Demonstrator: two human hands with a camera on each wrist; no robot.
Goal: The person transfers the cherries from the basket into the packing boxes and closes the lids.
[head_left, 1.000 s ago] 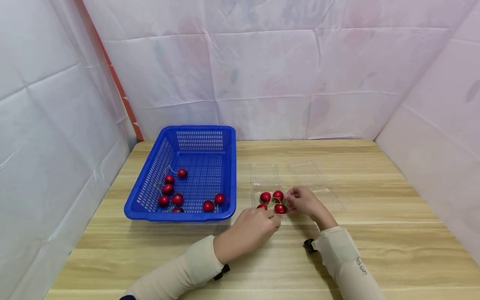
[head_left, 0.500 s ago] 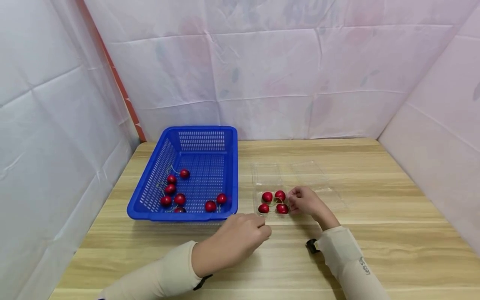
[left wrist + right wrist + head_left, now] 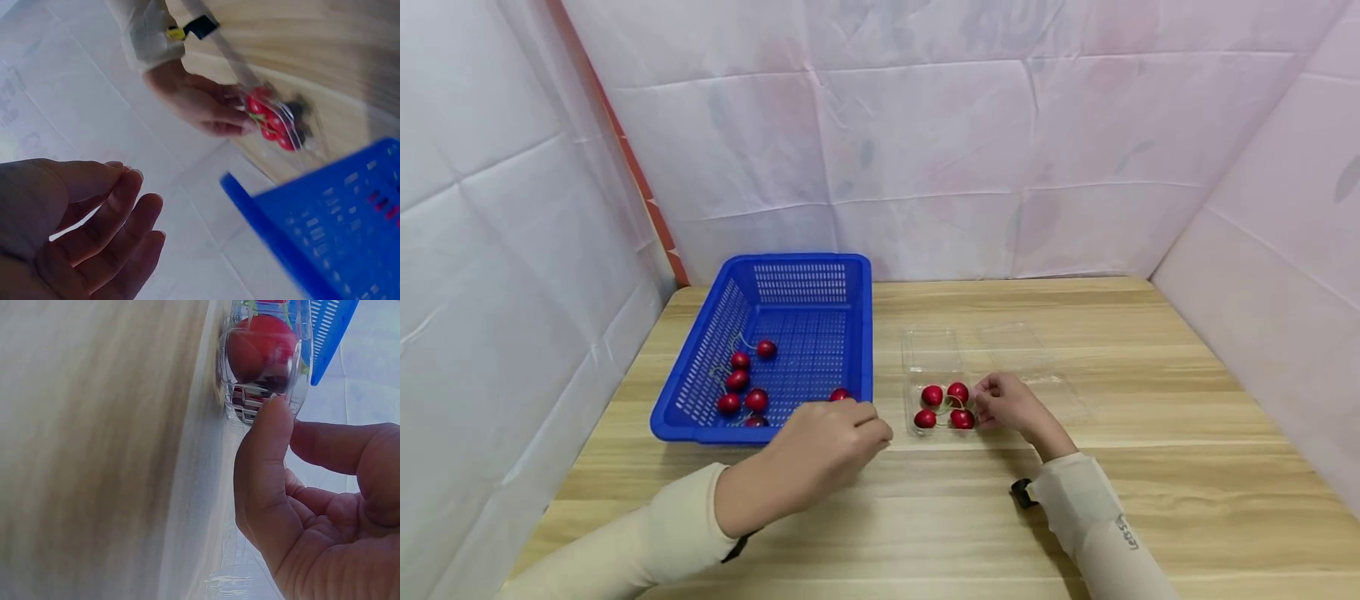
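My left hand (image 3: 820,450) hovers over the front right corner of the blue basket (image 3: 867,333). In the left wrist view its thumb and index fingertips meet, the other fingers are loosely bent, and nothing is held. My right hand (image 3: 1011,408) pinches the right side of a clear plastic box (image 3: 300,375) between thumb and fingers. Several red cherries (image 3: 932,396) with green stems lie in that box, whose lid (image 3: 932,350) is folded back behind it. More cherries (image 3: 737,380) rest in the basket, mostly along its left side; my left hand partly hides those at the front right.
Another clear plastic box (image 3: 1060,398) lies opened out to the right, behind my right hand, its lid (image 3: 1015,344) toward the back. Everything stands on a wood-grain table (image 3: 925,533). White cloth walls (image 3: 925,167) enclose the back and both sides.
My left hand has moved left and away from the cherry-filled box to the basket's front right corner, uncovering the box's front left cherry. My right hand has stayed at the box.
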